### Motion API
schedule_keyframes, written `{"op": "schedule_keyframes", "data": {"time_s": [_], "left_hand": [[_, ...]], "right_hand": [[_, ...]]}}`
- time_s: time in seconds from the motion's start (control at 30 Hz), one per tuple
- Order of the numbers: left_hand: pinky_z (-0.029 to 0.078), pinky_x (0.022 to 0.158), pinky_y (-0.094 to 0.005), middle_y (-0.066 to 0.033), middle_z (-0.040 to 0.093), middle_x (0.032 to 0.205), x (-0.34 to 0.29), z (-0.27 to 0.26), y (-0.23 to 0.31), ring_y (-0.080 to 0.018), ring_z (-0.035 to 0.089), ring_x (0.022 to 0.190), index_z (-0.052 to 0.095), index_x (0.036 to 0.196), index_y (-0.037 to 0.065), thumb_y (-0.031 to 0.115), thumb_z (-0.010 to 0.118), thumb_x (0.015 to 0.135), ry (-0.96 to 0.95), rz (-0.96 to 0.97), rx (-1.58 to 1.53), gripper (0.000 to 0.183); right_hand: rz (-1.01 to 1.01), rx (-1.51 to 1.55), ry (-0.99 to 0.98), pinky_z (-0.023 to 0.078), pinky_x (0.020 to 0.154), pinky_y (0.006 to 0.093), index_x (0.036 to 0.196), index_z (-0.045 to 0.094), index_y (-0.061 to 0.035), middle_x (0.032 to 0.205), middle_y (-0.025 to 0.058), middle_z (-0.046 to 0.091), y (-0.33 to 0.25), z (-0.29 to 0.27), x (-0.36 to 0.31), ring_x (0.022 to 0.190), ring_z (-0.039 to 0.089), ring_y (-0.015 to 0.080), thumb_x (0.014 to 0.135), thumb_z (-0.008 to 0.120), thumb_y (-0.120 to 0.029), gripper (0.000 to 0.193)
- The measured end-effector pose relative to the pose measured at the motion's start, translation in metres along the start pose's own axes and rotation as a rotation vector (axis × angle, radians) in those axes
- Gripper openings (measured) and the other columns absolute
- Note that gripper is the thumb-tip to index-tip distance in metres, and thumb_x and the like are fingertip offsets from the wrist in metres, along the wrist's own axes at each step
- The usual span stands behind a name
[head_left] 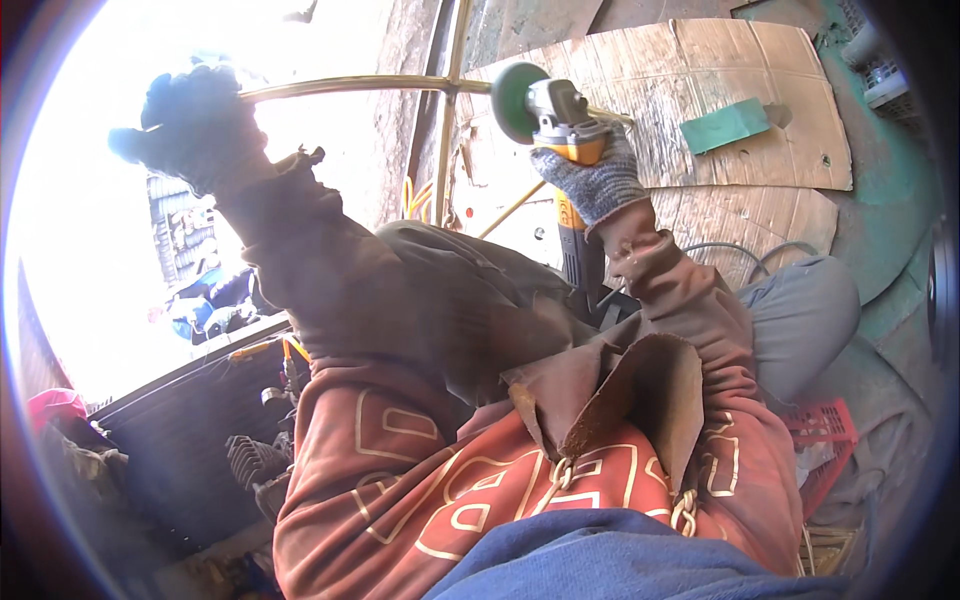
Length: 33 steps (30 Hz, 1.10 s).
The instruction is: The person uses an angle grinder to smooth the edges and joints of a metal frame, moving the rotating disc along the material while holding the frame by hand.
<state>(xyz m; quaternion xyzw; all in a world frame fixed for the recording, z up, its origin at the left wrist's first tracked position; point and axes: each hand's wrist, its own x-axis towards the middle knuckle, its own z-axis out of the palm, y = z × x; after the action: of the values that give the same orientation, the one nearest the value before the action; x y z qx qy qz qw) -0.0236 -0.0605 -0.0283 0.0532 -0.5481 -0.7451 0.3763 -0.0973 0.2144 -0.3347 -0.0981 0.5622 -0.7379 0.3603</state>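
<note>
My left hand (205, 125), in a dark glove, is closed around the end of a thin brass-coloured metal rod (350, 86) at the upper left. Strong glare blurs its outline. That rod crosses an upright metal bar (450, 60). My right hand (600, 180), in a grey knit glove, grips an angle grinder (562, 110) with a grey head and an orange and black body. Its green disc (517, 103) faces left, at the rod near the crossing; whether they touch I cannot tell. A stiff brown apron (640, 400) hangs across my front.
Worn cardboard (760, 80) lies beyond the grinder, with a green rectangular piece (725, 125) on it. A cable (725, 248) curves near my right knee. A red plastic crate (825, 425) stands at right. Dark machinery (260, 465) and a dark panel (170, 440) are at lower left.
</note>
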Motion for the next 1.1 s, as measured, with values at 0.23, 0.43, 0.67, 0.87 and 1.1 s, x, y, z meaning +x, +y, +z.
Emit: {"op": "schedule_keyframes", "data": {"time_s": [0.23,0.43,0.67,0.87,1.1], "left_hand": [[0.035,0.044,-0.0236,0.0066,0.044,0.052,-0.004,-0.003,-0.001,-0.0086,0.040,0.049,0.049,0.051,0.017,0.059,0.054,0.075,0.013,0.024,0.167,0.048],[0.034,0.041,-0.0236,0.0068,0.042,0.052,-0.008,0.009,-0.006,-0.0085,0.040,0.048,0.049,0.052,0.018,0.063,0.055,0.075,-0.097,0.007,0.127,0.051],[0.026,0.040,-0.0273,0.0048,0.037,0.049,-0.005,0.005,-0.004,-0.0125,0.032,0.044,0.047,0.052,0.016,0.065,0.050,0.077,-0.447,-0.230,-0.115,0.055],[0.019,0.044,-0.0274,0.0040,0.032,0.049,-0.028,0.044,-0.009,-0.0131,0.025,0.046,0.044,0.048,0.016,0.057,0.048,0.080,-0.079,0.007,0.216,0.053],[0.022,0.046,-0.0287,0.0013,0.034,0.051,-0.013,0.016,-0.003,-0.0155,0.027,0.048,0.048,0.049,0.013,0.048,0.051,0.080,-0.104,-0.038,-0.018,0.046]], "right_hand": [[0.236,0.110,0.049,0.053,0.075,0.0283,0.108,0.052,0.0006,0.096,0.0082,0.063,0.023,-0.034,0.006,0.083,0.063,0.0156,0.068,0.077,-0.008,0.048],[-0.081,0.025,-0.070,0.051,0.074,0.0295,0.109,0.043,-0.0027,0.096,0.0096,0.061,-0.028,0.012,-0.014,0.082,0.060,0.0147,0.064,0.083,-0.019,0.062],[-0.005,0.098,0.017,0.053,0.074,0.0286,0.109,0.048,-0.0013,0.099,0.0103,0.063,-0.010,-0.015,-0.014,0.085,0.063,0.0158,0.064,0.081,-0.010,0.056],[-0.151,0.041,-0.058,0.053,0.073,0.0284,0.104,0.057,-0.0029,0.091,0.0066,0.065,-0.032,0.009,-0.021,0.081,0.063,0.0146,0.066,0.079,-0.017,0.045],[0.073,0.049,-0.036,0.053,0.071,0.0277,0.107,0.057,-0.0020,0.091,0.0059,0.064,-0.012,-0.025,-0.009,0.079,0.063,0.0136,0.068,0.078,-0.014,0.046]]}}
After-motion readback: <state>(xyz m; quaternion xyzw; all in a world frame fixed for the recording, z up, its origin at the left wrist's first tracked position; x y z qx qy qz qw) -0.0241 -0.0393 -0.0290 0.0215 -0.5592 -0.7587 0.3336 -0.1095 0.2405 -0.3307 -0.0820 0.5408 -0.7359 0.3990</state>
